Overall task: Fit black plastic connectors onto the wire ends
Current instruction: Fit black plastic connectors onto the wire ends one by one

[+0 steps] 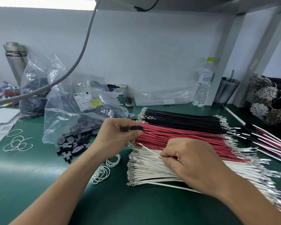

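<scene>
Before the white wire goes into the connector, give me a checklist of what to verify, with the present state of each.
1. Black connector held in left hand: ok, pinched between thumb and fingers.
2. White wire picked out by right hand: ok, pinched and lifted off the white wire stack.
3. Wire's metal terminal aimed at the connector: not ok, its tip is below the connector.
4. Black wire already in the connector: cannot tell whether seated.
5. Free slot in the connector: cannot tell, hidden by fingers.
6. Spare connectors on the mat: ok.
</scene>
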`<state>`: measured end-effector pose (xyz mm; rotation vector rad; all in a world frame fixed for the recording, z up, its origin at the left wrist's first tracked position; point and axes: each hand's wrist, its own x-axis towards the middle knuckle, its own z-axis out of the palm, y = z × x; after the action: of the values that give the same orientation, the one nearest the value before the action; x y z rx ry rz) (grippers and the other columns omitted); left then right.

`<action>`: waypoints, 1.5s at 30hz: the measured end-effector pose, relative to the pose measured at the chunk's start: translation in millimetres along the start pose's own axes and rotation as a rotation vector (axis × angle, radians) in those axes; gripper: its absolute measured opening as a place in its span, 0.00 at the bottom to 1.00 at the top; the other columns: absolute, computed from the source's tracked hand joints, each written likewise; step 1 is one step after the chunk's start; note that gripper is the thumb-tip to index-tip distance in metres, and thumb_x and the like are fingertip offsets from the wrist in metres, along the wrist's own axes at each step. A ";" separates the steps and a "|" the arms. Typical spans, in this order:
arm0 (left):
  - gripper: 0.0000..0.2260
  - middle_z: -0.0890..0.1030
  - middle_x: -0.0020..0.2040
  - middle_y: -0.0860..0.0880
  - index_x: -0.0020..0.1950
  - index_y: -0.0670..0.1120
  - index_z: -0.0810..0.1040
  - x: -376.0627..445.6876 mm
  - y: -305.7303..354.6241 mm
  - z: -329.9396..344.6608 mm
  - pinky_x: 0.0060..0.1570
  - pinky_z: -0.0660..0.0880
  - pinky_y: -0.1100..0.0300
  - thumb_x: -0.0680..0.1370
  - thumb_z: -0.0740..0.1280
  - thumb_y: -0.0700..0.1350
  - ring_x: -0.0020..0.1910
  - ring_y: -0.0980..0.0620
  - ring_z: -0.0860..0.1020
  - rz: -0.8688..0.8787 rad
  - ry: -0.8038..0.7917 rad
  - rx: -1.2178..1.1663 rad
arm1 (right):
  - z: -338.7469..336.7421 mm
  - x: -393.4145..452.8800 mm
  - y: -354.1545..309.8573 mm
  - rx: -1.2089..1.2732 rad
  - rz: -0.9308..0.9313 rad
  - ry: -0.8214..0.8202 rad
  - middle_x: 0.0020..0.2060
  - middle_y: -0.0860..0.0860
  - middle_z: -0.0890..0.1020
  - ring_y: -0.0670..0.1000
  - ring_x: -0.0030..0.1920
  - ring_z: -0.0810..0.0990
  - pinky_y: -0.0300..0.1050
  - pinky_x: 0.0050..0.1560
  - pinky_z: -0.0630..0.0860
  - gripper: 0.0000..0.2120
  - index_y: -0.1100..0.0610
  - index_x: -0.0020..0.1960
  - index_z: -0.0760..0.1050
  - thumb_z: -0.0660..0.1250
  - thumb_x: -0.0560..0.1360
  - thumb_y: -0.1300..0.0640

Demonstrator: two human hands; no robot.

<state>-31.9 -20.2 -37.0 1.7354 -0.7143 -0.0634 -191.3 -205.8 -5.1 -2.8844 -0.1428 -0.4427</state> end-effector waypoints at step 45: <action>0.11 0.85 0.40 0.34 0.48 0.45 0.89 -5.9 15.5 -1.8 0.35 0.81 0.62 0.66 0.79 0.41 0.32 0.50 0.82 -0.114 -0.071 -0.266 | 17.3 30.0 14.1 -0.019 -0.105 0.570 0.36 0.43 0.76 0.44 0.37 0.73 0.42 0.33 0.73 0.04 0.51 0.41 0.84 0.77 0.73 0.54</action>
<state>-42.5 -17.5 -24.5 1.5226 -0.6276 -0.2868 -156.1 -213.7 -14.8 -2.6471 -0.1920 -1.2592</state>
